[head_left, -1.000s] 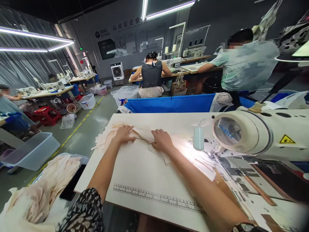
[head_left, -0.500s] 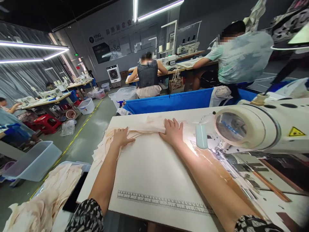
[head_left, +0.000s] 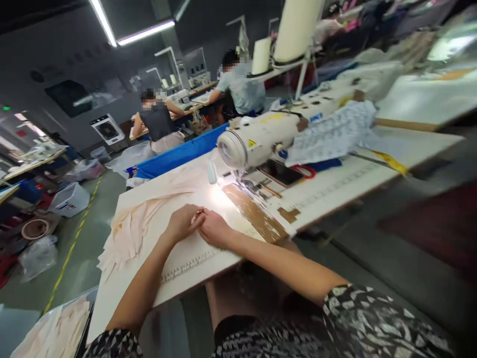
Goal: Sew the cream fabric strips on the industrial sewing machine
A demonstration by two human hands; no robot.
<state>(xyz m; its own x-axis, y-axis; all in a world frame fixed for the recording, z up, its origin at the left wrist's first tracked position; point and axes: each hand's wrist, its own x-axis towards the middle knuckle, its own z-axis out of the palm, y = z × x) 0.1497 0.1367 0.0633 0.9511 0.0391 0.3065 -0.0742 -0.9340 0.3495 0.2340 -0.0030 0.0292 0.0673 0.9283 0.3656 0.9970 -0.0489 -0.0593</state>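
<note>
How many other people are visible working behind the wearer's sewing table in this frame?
2. One person in a dark top sits at a far table, left of centre. Another person in a pale shirt sits further right, behind the sewing machine. The blur may hide others.

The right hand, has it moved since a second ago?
Yes. The right hand came back off the fabric pieces, toward the printed ruler at the table's near edge.
</note>
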